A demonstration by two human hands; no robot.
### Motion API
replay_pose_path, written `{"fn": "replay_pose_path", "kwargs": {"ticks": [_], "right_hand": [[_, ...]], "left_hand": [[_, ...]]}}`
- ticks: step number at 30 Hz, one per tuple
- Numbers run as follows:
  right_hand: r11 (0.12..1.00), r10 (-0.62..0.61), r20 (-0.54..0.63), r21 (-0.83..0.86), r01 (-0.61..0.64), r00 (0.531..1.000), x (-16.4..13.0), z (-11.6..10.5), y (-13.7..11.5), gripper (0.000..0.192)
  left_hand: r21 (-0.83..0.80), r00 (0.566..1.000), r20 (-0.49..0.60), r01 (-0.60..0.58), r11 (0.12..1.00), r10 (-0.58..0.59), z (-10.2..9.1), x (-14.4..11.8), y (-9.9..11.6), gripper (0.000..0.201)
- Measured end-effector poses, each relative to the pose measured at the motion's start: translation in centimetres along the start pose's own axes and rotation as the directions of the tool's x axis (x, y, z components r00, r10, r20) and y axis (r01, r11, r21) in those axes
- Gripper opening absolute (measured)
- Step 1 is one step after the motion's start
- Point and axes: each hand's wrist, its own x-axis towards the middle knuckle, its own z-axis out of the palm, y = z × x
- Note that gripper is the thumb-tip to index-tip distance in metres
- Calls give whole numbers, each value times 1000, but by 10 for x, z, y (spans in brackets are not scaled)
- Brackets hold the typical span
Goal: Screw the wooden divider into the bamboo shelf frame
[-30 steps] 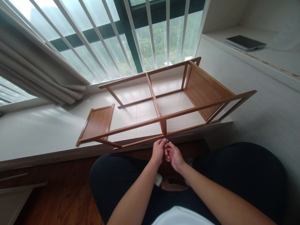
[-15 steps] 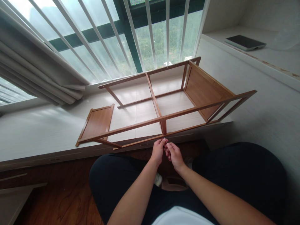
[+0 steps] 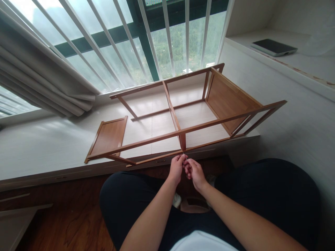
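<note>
Fingertips of both hands meet at one small metal piece, thin and bright, too small for me to tell whether it is a screw or a key. It sits right at the near rail of the wooden frame, where the middle upright comes down to the front edge of the window ledge. My left hand is pinched on it from the left, my right hand pinched on it from the right, thumbs close together, neither hand loose.

The frame lies on its side along the ledge, its solid panel end toward the right corner, its open end toward the left, where a loose wooden panel lies flat just beside it.

To do this well, I judge that I should keep the piece square to the rail and not let it lean, since a slanted start would bite the wood crookedly. One hand should steady while the other turns, in short twists. The frame rests close to the ledge's edge, so I press gently, not hard enough to push it back.
</note>
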Motion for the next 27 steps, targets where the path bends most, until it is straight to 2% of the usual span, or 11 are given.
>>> {"fn": "replay_pose_path", "kwargs": {"ticks": [4, 7, 13, 21, 27], "right_hand": [[950, 202, 98, 223, -219, 974, -1, 2, -4, 29], [924, 245, 128, 271, -271, 961, -1, 2, -5, 27], [956, 188, 96, 212, -204, 978, -1, 4, -1, 32], [998, 17, 71, -53, -13, 997, -4, 4, -1, 35], [992, -8, 74, -128, 17, 997, -3, 3, -1, 34]], "left_hand": [[8, 999, -49, -11, 1000, 11, 4, -3, 5, 40], [12, 998, -61, 1, 1000, 0, 5, -5, 7, 40], [11, 999, -30, 9, 1000, -9, 4, -5, 7, 38], [0, 999, -14, 46, 999, -46, 5, -6, 6, 45], [-1, 999, 16, 37, 999, -37, 6, -7, 7, 43]]}}
